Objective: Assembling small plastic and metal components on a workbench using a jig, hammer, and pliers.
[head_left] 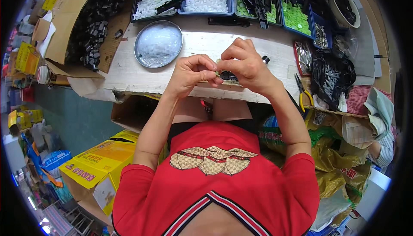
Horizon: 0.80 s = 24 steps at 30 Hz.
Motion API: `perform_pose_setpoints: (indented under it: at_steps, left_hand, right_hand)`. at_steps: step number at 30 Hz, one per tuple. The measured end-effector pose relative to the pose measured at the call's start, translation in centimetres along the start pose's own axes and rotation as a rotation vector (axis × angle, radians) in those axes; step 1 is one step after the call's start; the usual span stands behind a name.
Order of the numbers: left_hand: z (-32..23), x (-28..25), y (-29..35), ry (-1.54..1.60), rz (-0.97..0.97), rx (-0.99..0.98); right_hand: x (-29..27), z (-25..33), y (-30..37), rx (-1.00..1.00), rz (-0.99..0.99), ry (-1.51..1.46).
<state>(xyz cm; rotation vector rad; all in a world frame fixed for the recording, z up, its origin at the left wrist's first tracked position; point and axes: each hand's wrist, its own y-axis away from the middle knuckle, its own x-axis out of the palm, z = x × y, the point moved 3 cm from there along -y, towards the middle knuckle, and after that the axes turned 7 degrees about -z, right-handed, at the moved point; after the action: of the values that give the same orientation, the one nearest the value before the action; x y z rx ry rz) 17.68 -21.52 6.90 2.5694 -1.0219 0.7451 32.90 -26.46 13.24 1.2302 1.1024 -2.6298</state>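
Left hand [189, 75] pinches a greenish part [217, 74], probably for precision; right hand [246, 65] adjoins, grip unclear. Trays [205, 13] beyond them presumably ease reaching

Open tabletop [201, 37] between bins [206, 13] and hands [191, 73]

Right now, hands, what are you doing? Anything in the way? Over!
Left hand pinching small green bit. Right hand close beside, grip unclear. In the way: right hand partly hides black part.
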Motion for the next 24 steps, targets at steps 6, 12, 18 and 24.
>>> perform_pose_setpoints:
  at_steps: [6, 12, 18, 24]
  left_hand:
    - [0.1, -0.8, 0.2, -0.018, -0.034, 0.031]
    - [0.0, -0.7, 0.3, -0.035, -0.164, 0.098]
    - [-0.2, -0.4, 0.2, -0.64, -0.183, 0.403]
    - [-0.2, -0.7, 0.3, -1.09, -0.084, 0.542]
  right_hand:
    - [1.6, -0.2, 0.3, -0.012, -0.037, -0.058]
    - [2.1, 0.4, 1.9, 0.164, -0.221, 0.016]
    - [2.6, 0.3, 3.1, 0.143, -0.276, 0.165]
    - [3.8, -0.5, 5.0, 0.161, -0.085, 0.264]
